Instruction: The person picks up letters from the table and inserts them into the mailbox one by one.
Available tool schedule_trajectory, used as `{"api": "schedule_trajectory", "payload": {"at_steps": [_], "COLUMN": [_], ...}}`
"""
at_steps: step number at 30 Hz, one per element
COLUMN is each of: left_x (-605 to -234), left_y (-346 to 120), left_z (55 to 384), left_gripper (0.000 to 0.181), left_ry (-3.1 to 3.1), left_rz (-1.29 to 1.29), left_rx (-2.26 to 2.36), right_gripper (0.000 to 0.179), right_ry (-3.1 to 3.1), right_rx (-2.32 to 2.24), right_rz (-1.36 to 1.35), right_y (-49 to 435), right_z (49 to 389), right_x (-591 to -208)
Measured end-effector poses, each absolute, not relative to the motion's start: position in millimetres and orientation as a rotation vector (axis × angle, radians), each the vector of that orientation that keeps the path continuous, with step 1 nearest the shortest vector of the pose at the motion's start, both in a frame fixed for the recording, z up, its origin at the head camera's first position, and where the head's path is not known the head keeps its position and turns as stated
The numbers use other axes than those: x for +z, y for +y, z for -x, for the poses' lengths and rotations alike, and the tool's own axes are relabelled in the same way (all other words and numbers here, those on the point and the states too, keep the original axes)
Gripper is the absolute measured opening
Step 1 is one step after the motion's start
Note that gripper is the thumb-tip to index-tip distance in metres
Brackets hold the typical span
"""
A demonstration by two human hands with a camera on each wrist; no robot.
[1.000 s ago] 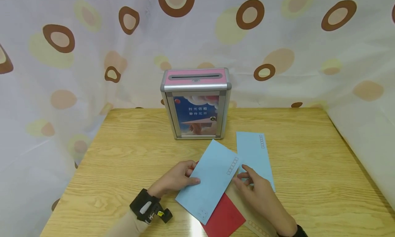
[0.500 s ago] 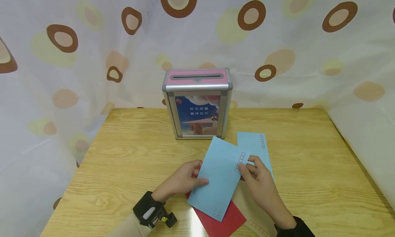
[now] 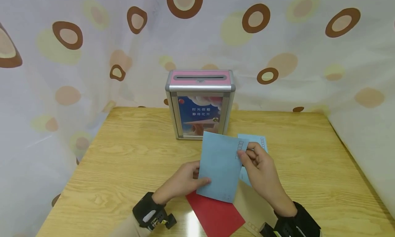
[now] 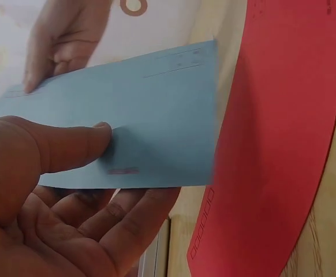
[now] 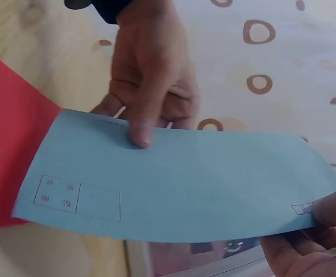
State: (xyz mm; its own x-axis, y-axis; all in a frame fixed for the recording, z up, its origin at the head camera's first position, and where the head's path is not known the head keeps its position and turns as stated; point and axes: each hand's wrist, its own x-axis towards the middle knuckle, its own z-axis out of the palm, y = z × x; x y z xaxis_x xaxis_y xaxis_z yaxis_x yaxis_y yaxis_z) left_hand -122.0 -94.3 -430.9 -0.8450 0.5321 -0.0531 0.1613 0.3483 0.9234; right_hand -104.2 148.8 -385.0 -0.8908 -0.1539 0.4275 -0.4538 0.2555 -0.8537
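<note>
Both hands hold one light blue envelope (image 3: 220,165), lifted and tilted above the table. My left hand (image 3: 184,180) pinches its left edge, thumb on the front and fingers behind, as the left wrist view shows on the envelope (image 4: 156,115). At the upper right corner, over the printed postcode boxes, my right hand (image 3: 262,172) pinches it between thumb and fingers. Beneath lie a red envelope (image 3: 216,213) and a tan envelope (image 3: 254,202), partly covered. Another blue envelope (image 3: 243,177) lies flat behind the right hand, largely hidden.
A silver-framed letter box (image 3: 200,113) with a pink top and a long slot (image 3: 200,77) stands at the back middle of the wooden table (image 3: 139,144). Its front carries a picture panel and a lock. A patterned curtain (image 3: 148,51) hangs behind the table and along its sides.
The right hand has come onto the envelope's upper right corner and now pinches it. The blue envelope has been raised and turned more upright, exposing more of the red envelope.
</note>
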Motion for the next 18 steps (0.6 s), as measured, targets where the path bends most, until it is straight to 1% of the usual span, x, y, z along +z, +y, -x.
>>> {"api": "schedule_trajectory", "payload": {"at_steps": [6, 11, 18], "left_x": [-430, -421, -408], "left_y": [-99, -103, -106], "left_z": [124, 131, 139], "left_gripper": [0.039, 0.035, 0.032], "left_ry": [2.320, 2.472, 2.555], "left_rz": [-0.663, -0.745, -0.778], "left_rx": [1.484, 1.453, 1.407], "right_gripper": [0.015, 0.018, 0.030], "right_ry": [-2.217, -2.131, -2.060], "right_rx": [1.646, 1.639, 1.596], "right_rz": [-0.672, -0.670, -0.696], "right_y": [147, 139, 130], "right_z": [114, 119, 120], "right_x": [-364, -347, -322]}}
